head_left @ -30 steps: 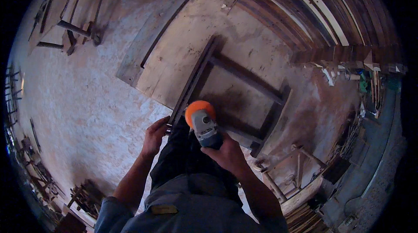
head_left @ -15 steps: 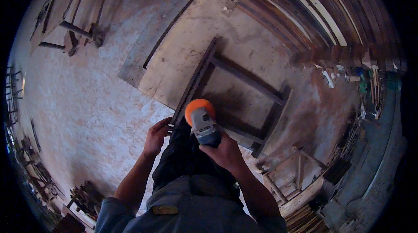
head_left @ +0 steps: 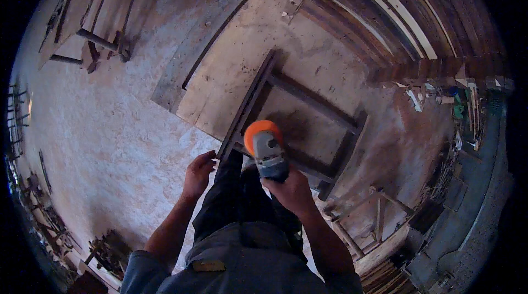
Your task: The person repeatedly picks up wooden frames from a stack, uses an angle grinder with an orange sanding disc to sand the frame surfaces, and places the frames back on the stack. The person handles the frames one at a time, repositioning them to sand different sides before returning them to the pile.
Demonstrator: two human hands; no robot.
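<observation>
My right hand (head_left: 291, 190) is closed around the rear of an angle grinder (head_left: 269, 154), grey and dark-bodied with a round orange disc at its far end. The grinder is over the near part of a dark wooden frame (head_left: 316, 101), which has two long side pieces joined by crosspieces. Whether the disc touches the wood cannot be made out. My left hand (head_left: 199, 176) is just left of the near end of the frame's left side piece (head_left: 247, 104), fingers loosely bent and apart, holding nothing. The frame lies on a pale, flat board (head_left: 212, 93).
Long timber planks (head_left: 396, 13) are stacked at the far right. A wooden rack-like frame (head_left: 82, 35) stands far left. Near my right side is another small wooden frame (head_left: 379, 214). Offcuts and scraps (head_left: 418, 96) lie along the right edge of the dusty floor (head_left: 104, 145).
The grinder and my right hand have moved to the right, away from the left side piece. My left hand's fingers have drawn back slightly from the end of that piece.
</observation>
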